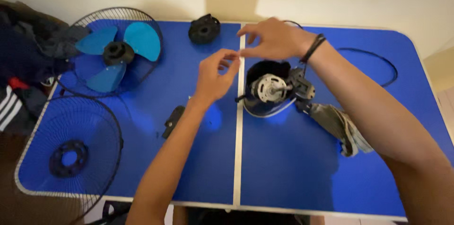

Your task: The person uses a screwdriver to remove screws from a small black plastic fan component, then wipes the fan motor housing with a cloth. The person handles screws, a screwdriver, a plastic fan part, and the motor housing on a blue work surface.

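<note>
Both my hands hover over the middle of a blue folding table (pixel 283 159). My left hand (pixel 213 76) and my right hand (pixel 272 39) meet fingertip to fingertip above the table's centre seam, pinching something too small to make out. Just below them lies a fan motor (pixel 270 88) with its metal shaft facing me, set in a dark housing. A black band circles my right wrist.
A fan guard holding a blue blade (pixel 116 50) sits at the far left. A second wire guard (pixel 71 151) lies at the near left edge. A black round cap (pixel 204 29), a small black part (pixel 173 120), a grey cloth (pixel 341 128) and a black cable (pixel 378 62) lie around.
</note>
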